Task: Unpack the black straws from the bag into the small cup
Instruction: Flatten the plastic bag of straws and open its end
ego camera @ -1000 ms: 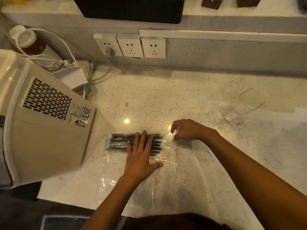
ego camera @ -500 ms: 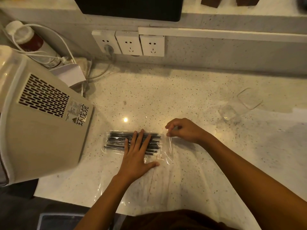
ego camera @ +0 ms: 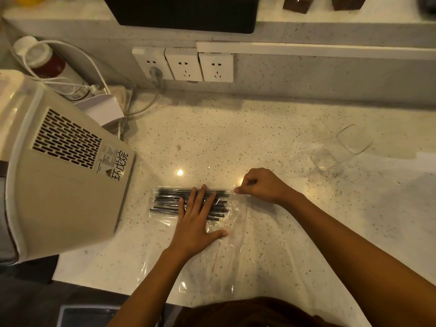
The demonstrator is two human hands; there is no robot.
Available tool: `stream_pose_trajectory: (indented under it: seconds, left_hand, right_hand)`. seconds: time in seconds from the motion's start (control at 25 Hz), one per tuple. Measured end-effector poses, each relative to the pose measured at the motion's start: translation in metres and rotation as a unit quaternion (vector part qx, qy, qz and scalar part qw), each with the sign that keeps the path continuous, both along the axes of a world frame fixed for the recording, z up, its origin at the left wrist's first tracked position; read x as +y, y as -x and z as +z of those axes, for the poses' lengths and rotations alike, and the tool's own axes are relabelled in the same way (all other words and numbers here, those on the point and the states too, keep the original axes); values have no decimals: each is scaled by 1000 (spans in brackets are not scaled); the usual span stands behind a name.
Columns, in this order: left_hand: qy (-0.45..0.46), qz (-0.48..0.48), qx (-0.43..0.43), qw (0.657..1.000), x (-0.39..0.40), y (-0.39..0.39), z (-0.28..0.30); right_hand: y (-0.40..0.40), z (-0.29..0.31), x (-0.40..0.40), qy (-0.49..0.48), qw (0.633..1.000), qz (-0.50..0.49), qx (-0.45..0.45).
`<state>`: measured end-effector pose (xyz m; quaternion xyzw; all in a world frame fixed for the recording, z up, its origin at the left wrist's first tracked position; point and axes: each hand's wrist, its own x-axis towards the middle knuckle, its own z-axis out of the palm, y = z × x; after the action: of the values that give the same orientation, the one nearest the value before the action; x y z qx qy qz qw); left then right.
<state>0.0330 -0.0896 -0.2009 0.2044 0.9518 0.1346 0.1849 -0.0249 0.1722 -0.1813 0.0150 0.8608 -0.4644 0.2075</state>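
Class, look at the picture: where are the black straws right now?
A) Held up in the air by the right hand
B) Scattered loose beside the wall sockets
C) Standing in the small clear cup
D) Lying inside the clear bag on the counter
D: the black straws lie flat inside the clear bag under the left hand, while the small cup stands empty.

1. The light is warm, yellowish and rather dim.
2. Two small bright glare spots sit on the speckled counter point(ego camera: 271, 128), near the centre.
3. A broad soft shadow covers the counter at 3 o'clock.
4. The wide lens bends straight lines at the edges.
5. The appliance point(ego camera: 59, 171) at 9 o'clock looks slightly soft.
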Motion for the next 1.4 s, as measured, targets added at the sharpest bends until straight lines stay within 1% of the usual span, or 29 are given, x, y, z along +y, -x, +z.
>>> stream_pose_trajectory:
  seconds: [0.08, 0.12, 0.28, 0.4, 0.48, 0.56, 0.64, 0.76, 0.8, 0.84, 0.92, 0.96, 1.04, 1.12, 1.24, 1.4]
  left_hand:
    - [-6, -1, -2, 1000, 0, 0, 0]
    - [-9, 0, -3, 1000, 0, 0, 0]
    - [-13, 3, 1, 1000, -1, -1, -2]
    - [-14, 2, 6, 1000, -1, -1, -3]
    - [-18, 2, 8, 1000, -1, -1, -4]
    - [-18, 2, 8, 1000, -1, -1, -4]
    - [-18, 2, 10, 1000, -1, 0, -4]
    - [-22, 3, 8, 1000, -1, 0, -4]
    - [-19, 3, 7, 1000, -1, 0, -3]
    - [-17, 3, 6, 1000, -1, -1, -3]
    - [-14, 4, 4, 1000, -1, -1, -3]
    - [-12, 3, 3, 1000, -2, -1, -3]
    - [-11, 1, 5, 1000, -2, -1, -3]
    - [-9, 2, 6, 1000, -2, -1, -4]
    - [-8, 2, 7, 1000, -2, -2, -5]
    - [-15, 1, 10, 1000, -2, -2, -5]
  right_hand:
    - [-2, 1, 1, 77, 997, -21, -1]
    - [-4, 1, 1, 97, 995, -23, 10]
    - [-8, -3, -4, 69, 996, -38, 42]
    - [-7, -3, -5, 18, 998, -35, 58]
    - [-3, 0, -4, -38, 998, 18, 41]
    - [3, 4, -1, -77, 994, 76, 0]
    - [10, 7, 4, -118, 987, 104, -33]
    - [12, 5, 6, -223, 964, 139, -39]
    - [11, 4, 5, -235, 961, 142, -39]
    - [12, 3, 4, -220, 965, 137, -51]
    - [13, 1, 7, -132, 981, 99, -102]
    - [13, 1, 10, -102, 983, 86, -123]
    - [10, 0, 17, -99, 982, 88, -138]
    - [6, 0, 20, -124, 977, 98, -140]
    - [7, 1, 12, -145, 977, 115, -108]
    - [3, 4, 10, -44, 993, 103, -27]
